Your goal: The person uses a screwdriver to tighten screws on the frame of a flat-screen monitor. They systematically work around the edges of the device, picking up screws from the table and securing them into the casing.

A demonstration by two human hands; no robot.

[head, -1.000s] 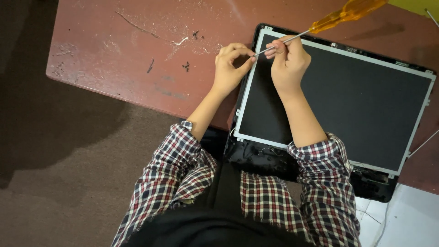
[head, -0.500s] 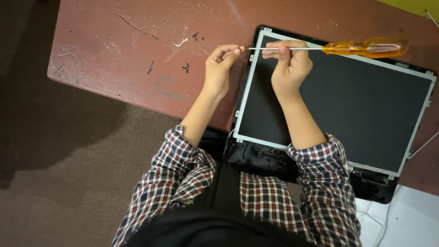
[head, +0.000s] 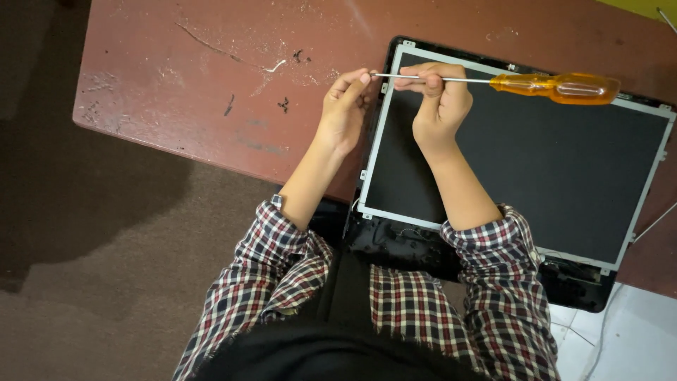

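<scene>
A bare laptop screen panel (head: 550,169) with a silver metal frame lies in its black lid on the worn red table (head: 211,92). My right hand (head: 441,106) grips the thin metal shaft of a screwdriver with a clear orange handle (head: 557,88); the tool lies level, handle out to the right. My left hand (head: 345,106) is beside the panel's left edge, its fingertips pinched at the screwdriver's tip. Whether a screw sits at the tip is too small to tell.
The table's near edge runs diagonally across the view, with brown floor (head: 92,268) below left. The panel's lower edge overhangs the table above my lap. A thin wire (head: 652,224) trails off at the right, over a pale floor patch (head: 635,339).
The screwdriver has swung from pointing up-right to lying level, handle lowered to the right. My left fingertips stayed at its tip; both hands barely shifted.
</scene>
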